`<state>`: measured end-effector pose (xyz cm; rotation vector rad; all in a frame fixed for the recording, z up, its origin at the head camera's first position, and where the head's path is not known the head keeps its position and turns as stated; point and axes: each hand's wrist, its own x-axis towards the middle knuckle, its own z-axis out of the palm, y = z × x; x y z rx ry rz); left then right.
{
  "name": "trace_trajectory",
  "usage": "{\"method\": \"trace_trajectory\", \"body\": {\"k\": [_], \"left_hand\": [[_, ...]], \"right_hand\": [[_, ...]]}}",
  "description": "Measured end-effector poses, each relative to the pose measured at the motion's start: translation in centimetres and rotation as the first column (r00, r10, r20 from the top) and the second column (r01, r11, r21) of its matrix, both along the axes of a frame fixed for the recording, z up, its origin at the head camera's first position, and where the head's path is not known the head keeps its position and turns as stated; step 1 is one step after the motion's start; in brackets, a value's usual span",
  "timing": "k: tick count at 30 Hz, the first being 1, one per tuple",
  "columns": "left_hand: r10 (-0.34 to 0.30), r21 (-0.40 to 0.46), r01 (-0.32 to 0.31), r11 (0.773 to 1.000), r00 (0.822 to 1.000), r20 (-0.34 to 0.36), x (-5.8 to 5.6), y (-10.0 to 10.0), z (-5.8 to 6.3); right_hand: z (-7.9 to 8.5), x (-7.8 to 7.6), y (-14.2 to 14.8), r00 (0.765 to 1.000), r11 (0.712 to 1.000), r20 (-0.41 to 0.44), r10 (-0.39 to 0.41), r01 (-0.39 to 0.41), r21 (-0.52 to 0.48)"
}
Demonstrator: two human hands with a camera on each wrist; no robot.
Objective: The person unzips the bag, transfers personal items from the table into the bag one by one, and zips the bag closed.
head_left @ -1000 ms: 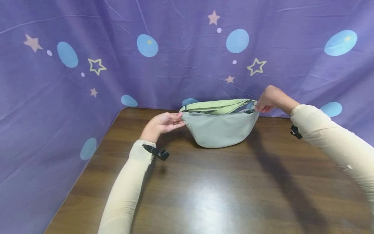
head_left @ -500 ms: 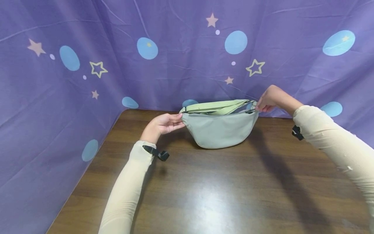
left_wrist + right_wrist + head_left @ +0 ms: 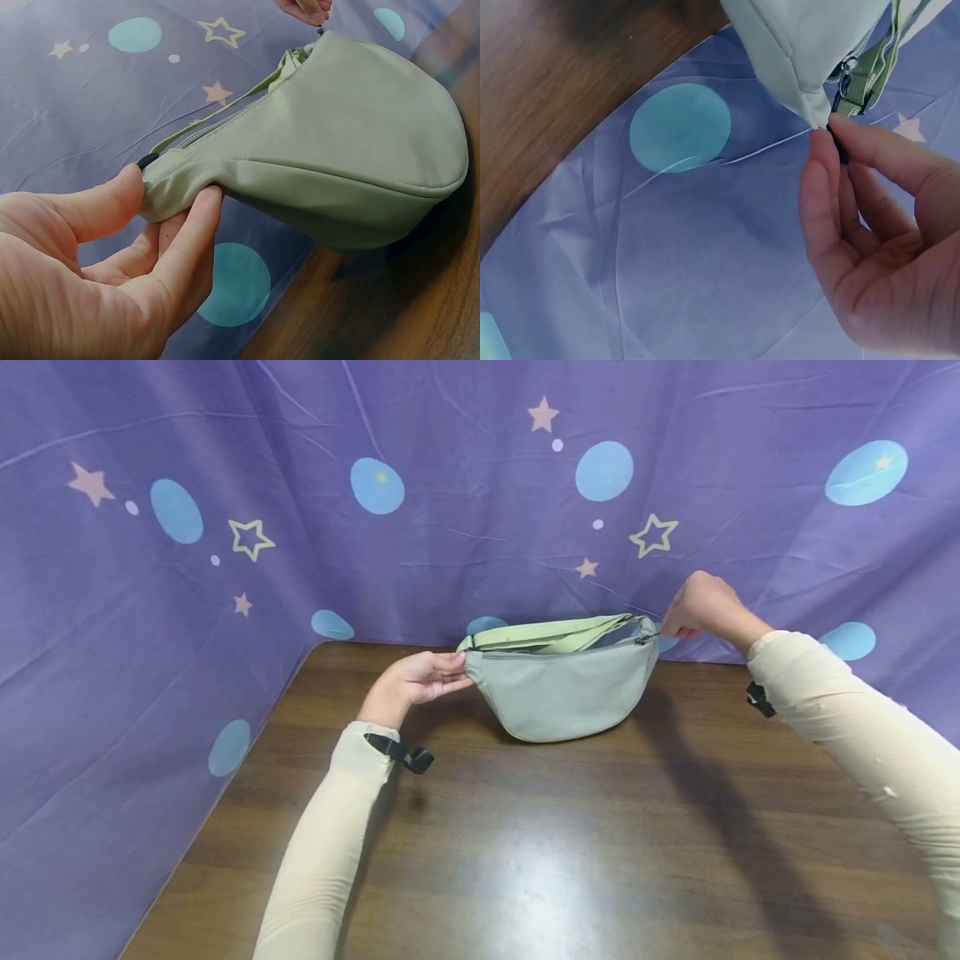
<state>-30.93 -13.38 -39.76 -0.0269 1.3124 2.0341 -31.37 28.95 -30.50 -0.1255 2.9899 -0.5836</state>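
A pale green waist bag [image 3: 566,693] stands on the table near the back curtain, its top seam upward. My left hand [image 3: 427,677] pinches the bag's left end; the left wrist view shows thumb above and fingers under that corner. At the other end, my right hand [image 3: 701,606] pinches the black zipper pull [image 3: 841,146] between thumb and fingers. The pull is stretched out from the metal zipper slider [image 3: 847,66], which sits at the right end of the zip. A lighter green strap [image 3: 555,631] loops behind the top edge.
The brown wooden table [image 3: 450,860] carries the bag and ends at the back against a purple curtain [image 3: 465,485] with stars and blue ovals. Curtain also hangs along the left side. A black band [image 3: 397,752] circles the left sleeve.
The right hand has risen slightly away from the bag's right corner, which has shifted a little left. The zipper pull now shows between bag and fingers. The left hand keeps its grip.
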Motion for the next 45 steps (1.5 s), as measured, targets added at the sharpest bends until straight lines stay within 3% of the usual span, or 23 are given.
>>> {"method": "trace_trajectory", "body": {"k": [5,12,25,37,45], "left_hand": [[0.0,-0.024,0.0,1.0,1.0,-0.031,0.0,0.0,0.1],[0.014,-0.05,-0.017,0.999,0.998,-0.058,-0.3,0.2,0.1],[0.078,-0.045,-0.079,0.996,0.997,-0.029,-0.5,0.9,0.4],[0.053,-0.056,-0.055,0.997,0.998,-0.038,-0.1,0.6,0.3],[0.062,-0.065,-0.064,0.996,0.998,-0.021,-0.5,0.6,0.3]], "right_hand": [[-0.1,-0.2,0.4,0.997,0.997,-0.071,-0.008,0.013,0.071],[-0.5,-0.8,0.9,0.997,0.997,-0.072,-0.027,0.032,0.077],[-1.5,-0.6,2.0,0.993,0.997,-0.085,-0.078,0.078,-0.004],[-1.8,-0.1,2.3,0.999,0.998,-0.021,-0.025,0.024,-0.054],[-1.7,0.1,2.4,0.999,0.995,0.023,-0.044,0.046,-0.09]]}}
